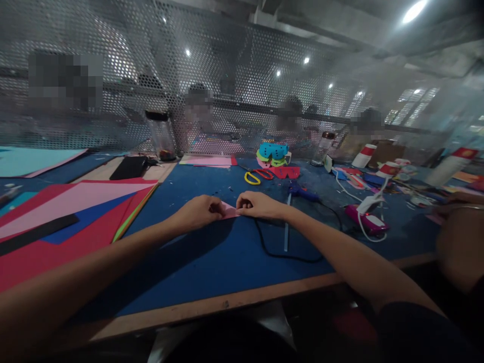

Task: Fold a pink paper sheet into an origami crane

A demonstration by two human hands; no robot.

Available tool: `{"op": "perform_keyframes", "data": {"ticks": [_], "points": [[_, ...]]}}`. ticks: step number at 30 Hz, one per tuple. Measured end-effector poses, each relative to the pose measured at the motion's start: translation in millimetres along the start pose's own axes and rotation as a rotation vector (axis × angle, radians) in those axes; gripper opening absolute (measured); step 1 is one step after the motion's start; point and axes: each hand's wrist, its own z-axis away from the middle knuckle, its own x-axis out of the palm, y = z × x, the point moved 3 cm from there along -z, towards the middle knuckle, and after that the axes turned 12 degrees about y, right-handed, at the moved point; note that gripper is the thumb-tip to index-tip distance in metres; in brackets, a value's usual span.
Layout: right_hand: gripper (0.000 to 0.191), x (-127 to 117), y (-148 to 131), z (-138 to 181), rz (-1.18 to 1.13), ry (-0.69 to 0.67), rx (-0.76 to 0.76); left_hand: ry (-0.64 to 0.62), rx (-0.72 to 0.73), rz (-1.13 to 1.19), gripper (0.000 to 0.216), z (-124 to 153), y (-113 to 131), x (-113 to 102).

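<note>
A small pink piece of paper (pixel 229 210) lies on the blue table top (pixel 212 257) between my two hands. My left hand (pixel 199 210) pinches its left end with curled fingers. At the right end, my right hand (pixel 257 204) grips it in the same closed way. Both forearms reach forward from the near wooden table edge.
Red, pink and blue sheets (pixel 64 217) are stacked at the left. Yellow-handled scissors (pixel 257 176), a blue glue gun (pixel 300 191) with a black cord, cut foam masks (pixel 273 153), a pink device (pixel 366 220) and jars stand behind. Another person's arm (pixel 459 237) is at right. A perforated metal screen rises behind.
</note>
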Motion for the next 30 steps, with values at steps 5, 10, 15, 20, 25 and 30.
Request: {"op": "perform_keyframes", "data": {"ticks": [5,10,15,20,25,30], "points": [[0.013,0,0,0,-0.006,0.001,0.009,-0.073,-0.020,0.064,0.022,4,-1,-8],[0.013,0,1,-1,-0.011,-0.002,0.020,-0.089,-0.083,0.055,0.026,9,-7,-17],[0.013,1,2,-1,-0.009,-0.002,0.016,-0.091,-0.093,0.102,0.029,12,-10,-20],[0.014,2,3,-2,-0.005,-0.009,0.029,-0.107,-0.084,0.101,0.028,14,-11,-22],[0.015,0,0,-1,-0.013,-0.013,0.022,-0.097,-0.119,0.082,0.031,19,-15,-28],[0.013,-2,-2,1,-0.011,-0.009,0.025,-0.098,-0.158,0.076,0.033,26,-21,-33]]}}
